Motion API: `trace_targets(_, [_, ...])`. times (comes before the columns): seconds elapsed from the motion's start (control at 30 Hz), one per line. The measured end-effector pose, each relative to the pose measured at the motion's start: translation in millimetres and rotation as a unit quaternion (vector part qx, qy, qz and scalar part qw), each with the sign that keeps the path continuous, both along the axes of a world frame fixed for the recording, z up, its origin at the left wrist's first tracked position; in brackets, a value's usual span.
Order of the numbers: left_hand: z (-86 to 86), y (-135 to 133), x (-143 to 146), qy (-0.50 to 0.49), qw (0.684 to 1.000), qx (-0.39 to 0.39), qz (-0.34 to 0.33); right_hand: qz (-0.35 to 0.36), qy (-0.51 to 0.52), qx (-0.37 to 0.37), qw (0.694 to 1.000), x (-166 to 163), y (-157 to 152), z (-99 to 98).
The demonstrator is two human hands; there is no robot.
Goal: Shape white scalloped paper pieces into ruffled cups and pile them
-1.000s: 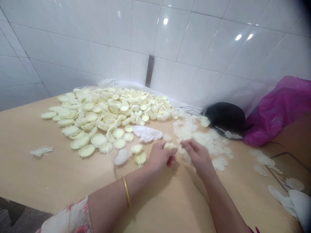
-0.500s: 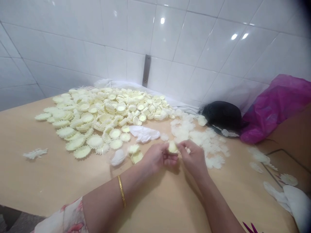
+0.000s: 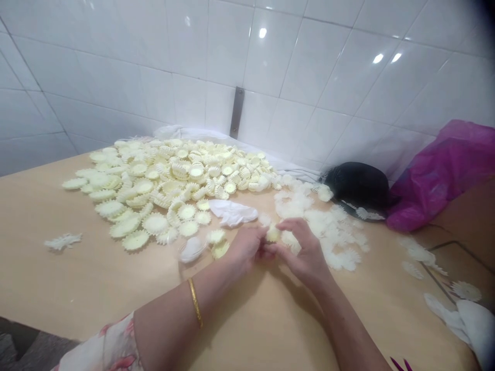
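A small pale yellow disc with a scalloped edge [image 3: 273,234] is between my two hands, above the table. My left hand [image 3: 249,247] is closed on its left side, fingers curled beneath. My right hand [image 3: 305,252] grips the disc's right side, index finger at the upper edge and thumb low, close to my left fingertips; a gap shows between finger and thumb. Thin white scalloped pieces [image 3: 336,234] lie spread just beyond my right hand. Left of my left hand are two loose yellowish scalloped discs [image 3: 219,249] and a white rounded piece [image 3: 191,250].
A large heap of pale yellow scalloped discs [image 3: 170,180] covers the back left of the table [image 3: 127,293]. A crumpled white cloth [image 3: 233,213] lies before it. At the back right are a black rounded object [image 3: 358,185] and a magenta plastic bag [image 3: 433,175]. White tiles [image 3: 185,46] rise behind.
My right thumb and index finger have spread from a pinch, the thumb moving left and down toward my left fingertips. My left fingers have curled in more. The view has shifted slightly.
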State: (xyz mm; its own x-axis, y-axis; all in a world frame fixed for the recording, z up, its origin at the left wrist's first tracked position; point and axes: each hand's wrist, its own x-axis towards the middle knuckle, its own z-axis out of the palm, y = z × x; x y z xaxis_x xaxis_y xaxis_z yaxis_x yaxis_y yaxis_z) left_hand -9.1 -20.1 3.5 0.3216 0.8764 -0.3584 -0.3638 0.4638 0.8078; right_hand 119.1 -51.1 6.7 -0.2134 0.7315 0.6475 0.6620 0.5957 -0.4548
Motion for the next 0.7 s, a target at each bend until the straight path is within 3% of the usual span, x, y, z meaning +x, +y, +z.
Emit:
trace_targets(0.2, [-7.0, 2.4, -2.5, 0.078, 0.994, 0.080, -0.010, -0.007, -0.030, -0.022, 0.999, 0.2, -1.8, -0.1])
trace_targets(0.43, [-10.6, 2.8, -2.1, 0.080, 0.990, 0.117, -0.017, 0.002, -0.024, -0.020, 1.000, -1.0, -3.4, 2.1])
trace_targets(0.7, [-4.3, 0.6, -3.4, 0.057, 0.995, 0.063, -0.044, 0.000, -0.049, -0.021, 0.999, 1.2, -2.7, 1.3])
